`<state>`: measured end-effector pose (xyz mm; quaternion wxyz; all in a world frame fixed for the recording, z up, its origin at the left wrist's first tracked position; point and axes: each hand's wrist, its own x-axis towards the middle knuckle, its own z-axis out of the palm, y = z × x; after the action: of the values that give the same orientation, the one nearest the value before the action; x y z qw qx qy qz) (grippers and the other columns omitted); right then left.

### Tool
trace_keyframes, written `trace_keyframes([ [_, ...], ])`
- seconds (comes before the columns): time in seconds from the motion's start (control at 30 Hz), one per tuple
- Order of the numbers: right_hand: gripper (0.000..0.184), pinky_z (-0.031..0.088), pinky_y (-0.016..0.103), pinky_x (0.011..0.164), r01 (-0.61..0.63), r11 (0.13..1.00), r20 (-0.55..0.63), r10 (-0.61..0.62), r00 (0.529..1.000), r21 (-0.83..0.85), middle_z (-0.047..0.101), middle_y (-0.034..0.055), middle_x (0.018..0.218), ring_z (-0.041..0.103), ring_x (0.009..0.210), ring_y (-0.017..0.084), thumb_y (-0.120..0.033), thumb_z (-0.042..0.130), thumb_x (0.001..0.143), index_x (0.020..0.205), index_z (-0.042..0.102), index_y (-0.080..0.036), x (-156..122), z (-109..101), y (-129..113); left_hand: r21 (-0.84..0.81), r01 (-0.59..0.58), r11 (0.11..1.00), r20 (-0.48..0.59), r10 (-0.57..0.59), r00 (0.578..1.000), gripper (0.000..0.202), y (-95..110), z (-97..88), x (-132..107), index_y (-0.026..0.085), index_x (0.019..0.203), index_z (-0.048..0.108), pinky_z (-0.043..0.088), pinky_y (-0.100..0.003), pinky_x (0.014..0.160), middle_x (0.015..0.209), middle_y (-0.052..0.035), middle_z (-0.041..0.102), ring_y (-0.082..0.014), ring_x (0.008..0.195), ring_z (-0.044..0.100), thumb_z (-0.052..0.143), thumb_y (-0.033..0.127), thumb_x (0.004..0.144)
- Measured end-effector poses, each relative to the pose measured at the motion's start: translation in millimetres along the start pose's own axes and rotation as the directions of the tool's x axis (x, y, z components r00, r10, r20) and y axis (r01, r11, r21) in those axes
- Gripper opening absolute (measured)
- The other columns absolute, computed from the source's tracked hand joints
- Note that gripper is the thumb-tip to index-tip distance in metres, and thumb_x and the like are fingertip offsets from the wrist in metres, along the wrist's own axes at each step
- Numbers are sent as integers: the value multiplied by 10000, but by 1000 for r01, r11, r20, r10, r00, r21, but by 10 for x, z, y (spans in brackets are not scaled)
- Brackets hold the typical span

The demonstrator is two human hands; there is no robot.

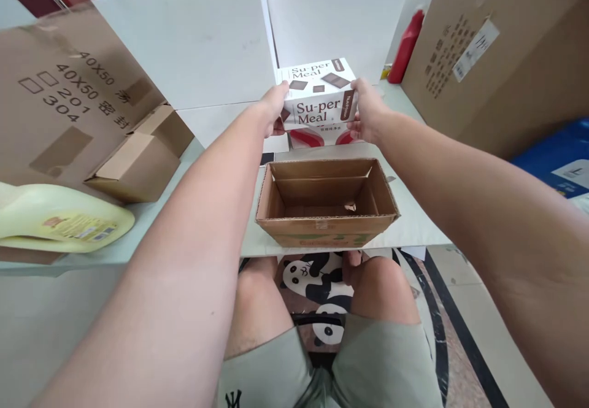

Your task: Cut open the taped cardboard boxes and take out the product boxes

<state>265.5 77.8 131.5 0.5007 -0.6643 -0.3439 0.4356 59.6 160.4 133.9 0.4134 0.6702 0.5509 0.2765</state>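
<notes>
Both my hands grip a white "Su-per Meal" box (317, 92) printed with brown bars. My left hand (275, 106) is closed on its left end, and my right hand (367, 110) on its right end. Directly beneath it shows a white carton with red shapes (317, 136); whether the two touch I cannot tell. Nearer to me an open cardboard box (327, 230) stands on the table, its flaps out of sight and a small scrap lying inside.
Large cardboard cartons flank the table (414, 227) at left (59, 95) and right (501, 46). Two white panels (202, 40) stand behind. At left are a pale yellow bottle (69, 218) and small brown boxes (138, 165); at right, a red bottle (407, 46) and a blue package (559, 159).
</notes>
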Motion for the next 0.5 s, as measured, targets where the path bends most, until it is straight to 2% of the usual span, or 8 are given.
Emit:
trace_keyframes([
  [0.07, 476, 527, 311, 634, -67, 998, 6, 67, 998, 6, 528, 48, 764, 559, 708, 161, -650, 427, 992, 876, 555, -207, 139, 47, 82, -11, 83, 996, 33, -83, 996, 650, -114, -7, 150, 247, 1101, 657, 600, -629, 905, 1057, -184, 747, -401, 1106, 736, 346, 786, 916],
  [0.2, 469, 528, 323, 612, -141, 990, -1, 141, 990, -18, 496, 45, 736, 568, 699, 177, -677, 502, 946, 844, 518, -219, 403, 49, 294, 128, 144, 981, 86, -156, 984, 589, -295, 16, 265, 264, 1129, 687, 595, -666, 869, 957, -183, 762, -447, 1035, 759, 417, 717, 865],
  [0.37, 429, 564, 370, 639, -33, 999, 126, 37, 991, -32, 454, 31, 702, 568, 696, 196, -665, 536, 929, 843, 483, -248, 600, 12, 491, 175, 204, 963, 134, -228, 964, 620, -341, 99, 206, 278, 1156, 708, 585, -644, 926, 1019, -180, 786, -437, 1069, 760, 430, 737, 846],
  [0.5, 411, 593, 372, 673, -36, 999, 109, 37, 993, -7, 496, 38, 729, 592, 725, 197, -650, 514, 944, 877, 519, -244, 582, -21, 491, 131, 210, 969, 108, -225, 968, 637, -253, 107, 109, 270, 1164, 715, 558, -638, 944, 1071, -182, 779, -439, 1096, 750, 463, 754, 835],
])
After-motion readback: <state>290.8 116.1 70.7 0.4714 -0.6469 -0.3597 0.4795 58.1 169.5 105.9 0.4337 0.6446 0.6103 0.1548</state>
